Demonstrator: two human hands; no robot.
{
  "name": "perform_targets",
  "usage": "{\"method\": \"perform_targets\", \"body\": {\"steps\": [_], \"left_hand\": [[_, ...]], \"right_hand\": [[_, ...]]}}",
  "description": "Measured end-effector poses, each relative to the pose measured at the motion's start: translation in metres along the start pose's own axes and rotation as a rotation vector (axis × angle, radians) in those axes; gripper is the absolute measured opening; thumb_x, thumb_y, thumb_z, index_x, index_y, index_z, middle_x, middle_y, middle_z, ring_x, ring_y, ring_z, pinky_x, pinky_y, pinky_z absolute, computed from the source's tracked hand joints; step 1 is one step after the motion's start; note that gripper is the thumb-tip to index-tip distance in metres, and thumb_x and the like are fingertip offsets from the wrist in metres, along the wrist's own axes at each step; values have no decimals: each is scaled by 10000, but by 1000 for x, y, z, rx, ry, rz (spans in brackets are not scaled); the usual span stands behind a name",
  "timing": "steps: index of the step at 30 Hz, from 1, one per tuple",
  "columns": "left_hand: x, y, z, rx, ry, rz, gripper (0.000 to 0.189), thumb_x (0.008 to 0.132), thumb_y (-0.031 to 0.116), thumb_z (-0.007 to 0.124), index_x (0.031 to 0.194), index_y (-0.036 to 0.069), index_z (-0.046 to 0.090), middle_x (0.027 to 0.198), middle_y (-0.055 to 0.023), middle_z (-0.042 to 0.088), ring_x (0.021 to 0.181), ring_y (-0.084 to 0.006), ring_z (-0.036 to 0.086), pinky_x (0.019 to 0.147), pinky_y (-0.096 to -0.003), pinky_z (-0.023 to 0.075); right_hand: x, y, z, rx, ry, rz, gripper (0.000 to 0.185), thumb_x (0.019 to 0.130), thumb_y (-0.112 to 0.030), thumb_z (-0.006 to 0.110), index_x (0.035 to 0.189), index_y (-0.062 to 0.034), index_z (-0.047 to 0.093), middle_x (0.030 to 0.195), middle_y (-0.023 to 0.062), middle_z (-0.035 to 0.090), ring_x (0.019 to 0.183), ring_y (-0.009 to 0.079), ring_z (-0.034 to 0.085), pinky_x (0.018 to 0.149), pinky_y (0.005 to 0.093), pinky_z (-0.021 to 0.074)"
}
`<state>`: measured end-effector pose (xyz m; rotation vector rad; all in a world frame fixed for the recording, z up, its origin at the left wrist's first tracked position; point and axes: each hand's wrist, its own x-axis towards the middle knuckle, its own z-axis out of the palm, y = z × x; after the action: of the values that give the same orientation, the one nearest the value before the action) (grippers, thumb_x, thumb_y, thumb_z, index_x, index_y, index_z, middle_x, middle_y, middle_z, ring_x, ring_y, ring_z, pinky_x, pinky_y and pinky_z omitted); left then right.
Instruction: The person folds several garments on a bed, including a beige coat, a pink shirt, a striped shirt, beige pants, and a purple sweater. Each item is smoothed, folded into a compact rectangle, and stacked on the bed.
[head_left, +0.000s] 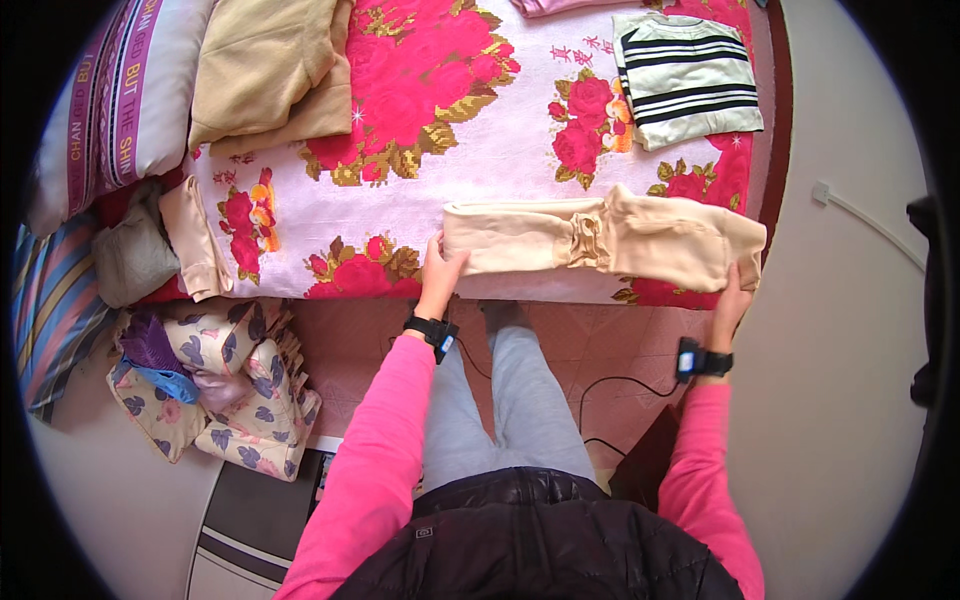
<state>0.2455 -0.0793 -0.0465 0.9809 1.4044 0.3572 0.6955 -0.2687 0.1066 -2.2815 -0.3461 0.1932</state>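
Note:
A cream garment (517, 232), folded lengthwise into a long strip with a gathered part at its middle, lies along the near edge of the bed. My left hand (444, 270) grips its left end, thumb on top and fingers at the edge. At its right end my right hand (736, 289) holds the lower corner, with the fingers partly hidden by the cloth. Beyond it on the right, a folded white garment with black stripes (690, 82) rests on the floral bedspread (487, 172).
Folded tan clothing (270, 67) and a pillow (150, 82) lie at the upper left. Nearer are a narrow pale folded garment (196, 240) and a grey cloth (135, 255). A patterned fabric pile (255, 405) sits at the lower left. Black cables (630, 379) run by my legs.

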Motion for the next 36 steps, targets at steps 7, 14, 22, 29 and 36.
{"method": "perform_targets", "body": {"steps": [7, 14, 22, 29, 36], "left_hand": [[8, 6, -3, 195, -104, -69, 514, 811, 193, 709, 1230, -22, 505, 1146, -133, 611, 1025, -175, 579, 891, -301, 457], [11, 19, 12, 119, -11, -79, 403, 825, 200, 728, 1130, -25, 590, 1037, -102, 659, 905, -155, 617, 811, -285, 487], [-2, 45, 18, -59, -140, -58, 369, 797, 105, 718, 1128, -15, 607, 1057, -86, 668, 932, -161, 624, 842, -291, 488], [-15, 43, 31, -113, 4, -54, 436, 814, 126, 709, 1196, -17, 552, 1091, -97, 641, 935, -162, 614, 832, -285, 488], [6, 37, 20, -24, -3, -87, 403, 812, 139, 733, 1156, -12, 587, 1060, -87, 661, 914, -156, 627, 818, -283, 493]], "right_hand": [[24, 118, 9, -25, 63, 481, 248, 894, -68, 583, 1132, -14, 625, 914, 38, 643, 732, 68, 593, 569, 189, 444], [-97, 50, 148, 6, -817, -17, 564, 786, -160, 692, 1297, 7, 519, 1186, 180, 600, 1068, 254, 582, 928, 352, 461], [-120, 25, 165, -85, -695, 29, 489, 780, -254, 713, 1202, -53, 569, 979, 163, 655, 873, 323, 631, 802, 382, 497], [-74, 91, 102, 32, -106, 209, 331, 886, -145, 645, 1179, -7, 573, 1021, 112, 638, 900, 188, 608, 812, 312, 489], [-9, 191, 28, 545, 153, 1207, 460, 780, -429, 733, 1152, -200, 586, 1085, 7, 560, 999, 173, 510, 863, 405, 398]]}}
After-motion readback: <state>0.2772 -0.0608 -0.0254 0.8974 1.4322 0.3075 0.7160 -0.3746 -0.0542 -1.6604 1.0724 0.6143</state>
